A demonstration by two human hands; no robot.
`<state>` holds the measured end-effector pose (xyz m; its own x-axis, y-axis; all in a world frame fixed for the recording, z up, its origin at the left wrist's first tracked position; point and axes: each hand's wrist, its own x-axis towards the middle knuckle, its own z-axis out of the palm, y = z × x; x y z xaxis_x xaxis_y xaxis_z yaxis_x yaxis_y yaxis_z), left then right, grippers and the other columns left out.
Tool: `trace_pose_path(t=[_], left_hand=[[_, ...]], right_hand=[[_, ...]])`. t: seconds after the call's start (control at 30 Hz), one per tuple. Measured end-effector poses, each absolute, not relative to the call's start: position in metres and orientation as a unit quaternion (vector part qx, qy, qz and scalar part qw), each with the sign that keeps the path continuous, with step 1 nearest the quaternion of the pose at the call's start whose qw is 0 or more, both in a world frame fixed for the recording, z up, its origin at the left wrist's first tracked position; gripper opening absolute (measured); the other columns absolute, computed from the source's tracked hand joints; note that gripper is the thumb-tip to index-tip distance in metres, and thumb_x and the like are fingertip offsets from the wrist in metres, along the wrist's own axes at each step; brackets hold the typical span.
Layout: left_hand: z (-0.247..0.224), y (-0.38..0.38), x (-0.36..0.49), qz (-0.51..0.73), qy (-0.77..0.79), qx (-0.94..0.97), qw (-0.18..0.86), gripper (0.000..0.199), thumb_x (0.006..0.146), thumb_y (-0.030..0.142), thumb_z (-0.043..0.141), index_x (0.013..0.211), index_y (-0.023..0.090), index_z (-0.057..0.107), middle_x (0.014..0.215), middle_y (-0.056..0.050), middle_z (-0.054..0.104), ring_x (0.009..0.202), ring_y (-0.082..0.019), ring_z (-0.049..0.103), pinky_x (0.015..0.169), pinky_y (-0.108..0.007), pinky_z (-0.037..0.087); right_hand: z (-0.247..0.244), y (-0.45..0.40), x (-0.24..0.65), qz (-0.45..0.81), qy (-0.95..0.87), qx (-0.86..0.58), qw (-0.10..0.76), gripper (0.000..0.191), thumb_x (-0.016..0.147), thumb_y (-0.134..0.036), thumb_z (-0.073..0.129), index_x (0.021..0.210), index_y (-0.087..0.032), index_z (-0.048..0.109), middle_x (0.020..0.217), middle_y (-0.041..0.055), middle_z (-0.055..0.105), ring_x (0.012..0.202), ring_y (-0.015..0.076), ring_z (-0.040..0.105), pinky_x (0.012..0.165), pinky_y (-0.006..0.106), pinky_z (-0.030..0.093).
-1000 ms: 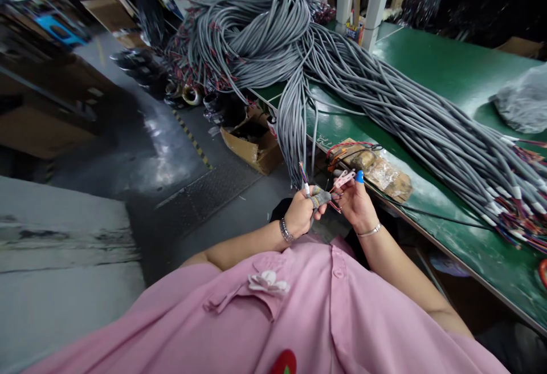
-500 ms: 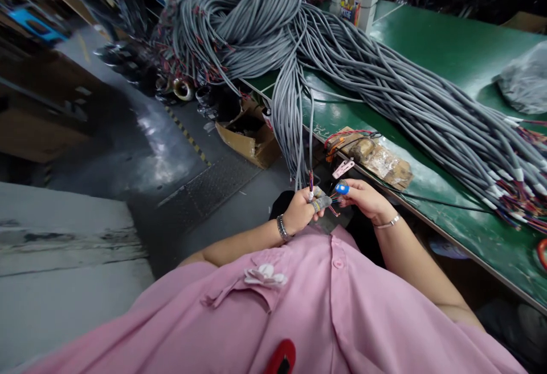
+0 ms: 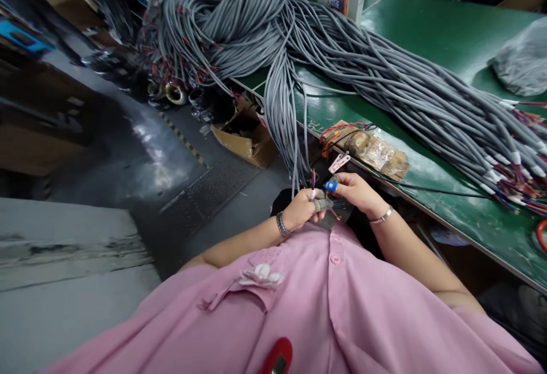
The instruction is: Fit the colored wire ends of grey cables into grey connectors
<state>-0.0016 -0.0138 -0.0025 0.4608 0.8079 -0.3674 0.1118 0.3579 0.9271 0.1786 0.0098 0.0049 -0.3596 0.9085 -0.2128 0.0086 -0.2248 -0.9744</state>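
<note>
My left hand (image 3: pixel 300 210) is closed round the end of a grey cable, in front of my pink shirt. Thin coloured wires (image 3: pixel 337 213) fan out from that end, and a tape-like wrap covers some of its fingertips. My right hand (image 3: pixel 356 191), with a blue cover on one finger, pinches at the wires just right of the left hand; the fingertips are close to an orange-brown wire. A hanging bundle of grey cables (image 3: pixel 280 106) drops from the table edge down to behind my left hand.
A large pile of grey cables (image 3: pixel 376 72) lies across the green table (image 3: pixel 419 26). At the table edge are a taped wooden block (image 3: pixel 380 154) and a pink clip (image 3: pixel 339 163). An open cardboard box (image 3: pixel 241 140) stands below, beside the edge. Plastic-wrapped material (image 3: pixel 523 57) sits far right.
The view has shifted slightly. My right hand has moved a little up and left, nearer my left hand's fingers, and the wires are spread differently. My left hand keeps its hold.
</note>
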Motion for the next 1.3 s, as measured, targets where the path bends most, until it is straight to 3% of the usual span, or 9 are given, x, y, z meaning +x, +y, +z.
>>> trace_pose_path(t=[0.07,0.17,0.3,0.5,0.67,0.8,1.17,1.3], left_hand=[[-0.003,-0.014,-0.002,0.279,0.458,0.489,0.688,0.027,0.073,0.037,0.069,0.066,0.014,0.056,0.050,0.002,0.056,0.038,-0.006,0.045,0.037,-0.018,0.035],[-0.002,-0.014,-0.002,0.306,0.466,0.472,0.683,0.031,0.072,0.041,0.071,0.065,0.015,0.056,0.051,0.002,0.056,0.039,-0.006,0.045,0.037,-0.018,0.035],[-0.001,-0.014,-0.002,0.311,0.467,0.467,0.684,0.034,0.070,0.044,0.073,0.066,0.015,0.056,0.051,0.002,0.056,0.039,-0.006,0.045,0.037,-0.018,0.035],[0.003,-0.018,-0.002,0.296,0.454,0.472,0.695,0.033,0.070,0.043,0.074,0.069,0.014,0.059,0.051,0.002,0.057,0.039,-0.006,0.046,0.038,-0.018,0.035],[0.014,-0.018,-0.005,0.359,0.448,0.432,0.695,0.033,0.070,0.043,0.075,0.066,0.014,0.057,0.050,0.002,0.057,0.037,-0.006,0.044,0.036,-0.018,0.033],[0.021,-0.010,-0.004,0.421,0.440,0.394,0.689,0.030,0.069,0.041,0.074,0.071,0.014,0.059,0.050,0.002,0.058,0.036,-0.006,0.044,0.035,-0.018,0.031],[0.017,0.006,0.008,0.425,0.454,0.360,0.696,0.028,0.067,0.037,0.073,0.068,0.015,0.055,0.047,0.002,0.056,0.033,-0.005,0.042,0.033,-0.017,0.026],[0.013,0.008,0.010,0.409,0.464,0.361,0.698,0.031,0.065,0.039,0.075,0.067,0.015,0.055,0.047,0.002,0.056,0.033,-0.005,0.042,0.034,-0.017,0.026]], right_hand=[[0.004,0.010,0.185,0.646,-0.479,-0.462,0.373,0.045,0.070,-0.060,0.072,0.070,-0.016,0.061,0.063,-0.0016,0.058,0.056,0.0089,0.048,0.057,0.024,0.042],[0.002,0.007,0.197,0.681,-0.449,-0.472,0.335,0.052,0.069,-0.067,0.068,0.074,-0.016,0.064,0.068,0.0017,0.062,0.057,0.0106,0.054,0.057,0.026,0.046],[0.000,0.004,0.201,0.689,-0.484,-0.448,0.300,0.043,0.066,-0.057,0.076,0.068,-0.015,0.064,0.062,0.0001,0.060,0.054,0.0091,0.050,0.055,0.025,0.043],[-0.010,0.011,0.188,0.619,-0.476,-0.472,0.410,0.034,0.069,-0.046,0.076,0.060,-0.017,0.061,0.054,-0.0031,0.055,0.052,0.0084,0.044,0.052,0.024,0.038],[-0.020,0.014,0.187,0.659,-0.341,-0.459,0.488,0.040,0.071,-0.057,0.073,0.070,-0.018,0.063,0.060,-0.0021,0.058,0.053,0.0084,0.049,0.056,0.023,0.046],[-0.014,0.018,0.183,0.735,-0.268,-0.377,0.495,0.057,0.073,-0.075,0.058,0.084,-0.019,0.067,0.075,0.0021,0.064,0.060,0.0106,0.055,0.060,0.025,0.053],[-0.011,0.030,0.166,0.688,-0.259,-0.389,0.555,0.043,0.074,-0.064,0.068,0.084,-0.023,0.066,0.074,0.0001,0.062,0.064,0.0117,0.053,0.061,0.023,0.050],[-0.013,0.031,0.162,0.655,-0.279,-0.413,0.568,0.045,0.075,-0.068,0.063,0.079,-0.023,0.063,0.072,0.0004,0.061,0.064,0.0135,0.053,0.061,0.026,0.049]])
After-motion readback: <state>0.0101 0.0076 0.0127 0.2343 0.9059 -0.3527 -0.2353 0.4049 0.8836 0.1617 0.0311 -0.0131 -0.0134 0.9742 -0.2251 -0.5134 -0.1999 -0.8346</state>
